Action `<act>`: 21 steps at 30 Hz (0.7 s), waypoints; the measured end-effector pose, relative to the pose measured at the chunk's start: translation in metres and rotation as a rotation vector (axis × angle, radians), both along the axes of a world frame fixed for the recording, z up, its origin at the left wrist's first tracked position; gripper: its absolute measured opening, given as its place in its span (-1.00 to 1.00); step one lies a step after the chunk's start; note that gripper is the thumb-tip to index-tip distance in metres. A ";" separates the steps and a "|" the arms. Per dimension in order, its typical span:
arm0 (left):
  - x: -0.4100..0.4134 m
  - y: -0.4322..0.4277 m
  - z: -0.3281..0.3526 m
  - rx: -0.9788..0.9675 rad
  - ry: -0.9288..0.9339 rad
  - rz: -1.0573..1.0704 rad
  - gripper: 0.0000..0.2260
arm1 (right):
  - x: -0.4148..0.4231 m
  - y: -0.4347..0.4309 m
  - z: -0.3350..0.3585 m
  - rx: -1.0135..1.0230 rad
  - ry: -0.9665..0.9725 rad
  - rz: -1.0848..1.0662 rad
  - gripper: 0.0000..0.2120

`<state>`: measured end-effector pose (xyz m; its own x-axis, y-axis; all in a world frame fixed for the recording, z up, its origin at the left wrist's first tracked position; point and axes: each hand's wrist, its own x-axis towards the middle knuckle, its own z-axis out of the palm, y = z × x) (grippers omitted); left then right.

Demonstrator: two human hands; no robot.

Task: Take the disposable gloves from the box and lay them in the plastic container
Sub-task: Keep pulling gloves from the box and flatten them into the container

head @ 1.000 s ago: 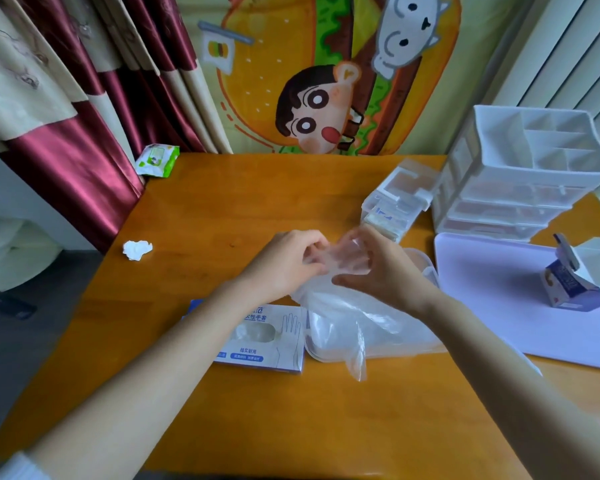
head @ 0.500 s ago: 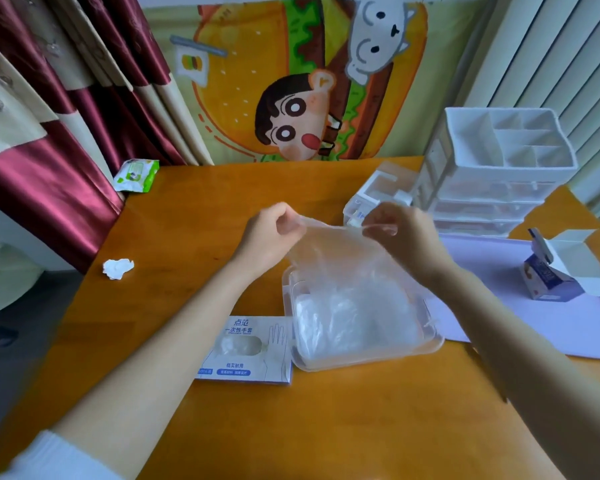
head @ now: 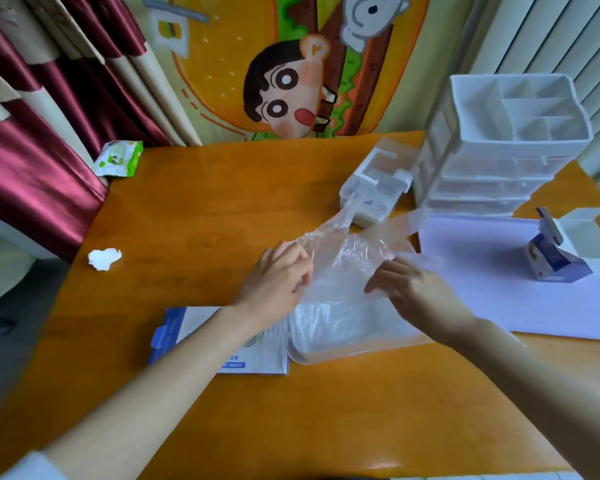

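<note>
A clear disposable glove [head: 349, 252] is stretched out over the clear plastic container [head: 329, 355] at the table's middle. My left hand [head: 276, 282] pinches its left edge and my right hand [head: 409, 289] holds its right edge, both just above the container. The glove's fingers trail away toward the back right. More clear gloves [head: 333, 320] lie crumpled inside the container. The flat blue and white glove box [head: 184, 330] lies on the table left of the container, partly under my left forearm.
A white drawer organiser [head: 510, 147] and a small clear box [head: 378, 181] stand at the back right. A pale purple sheet [head: 499, 271] with an open small carton [head: 561, 251] lies right. A crumpled tissue [head: 104, 258] and a wipes pack [head: 118, 162] lie left.
My hands have lowered the spread glove toward the container and come closer together. The glove's fingers now point away from me.
</note>
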<state>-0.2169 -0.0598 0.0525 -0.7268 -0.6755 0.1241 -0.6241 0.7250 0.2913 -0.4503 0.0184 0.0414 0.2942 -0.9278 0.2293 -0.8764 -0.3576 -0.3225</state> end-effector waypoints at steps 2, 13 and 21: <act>-0.004 0.002 -0.012 0.006 -0.151 -0.035 -0.91 | 0.002 -0.004 -0.020 0.124 0.014 0.034 -0.64; -0.049 -0.006 -0.045 0.060 -0.765 -0.132 -0.66 | 0.012 -0.026 -0.045 0.936 -0.061 0.048 -0.68; -0.071 0.003 -0.067 0.165 -0.602 0.066 -0.56 | 0.008 -0.039 -0.050 0.539 -0.129 -0.167 -0.72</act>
<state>-0.2877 -0.0567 -0.0141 -0.5929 -0.6965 -0.4041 -0.7553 0.6550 -0.0208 -0.4422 -0.0203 -0.0083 0.1351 -0.9549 -0.2643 -0.8483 0.0264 -0.5288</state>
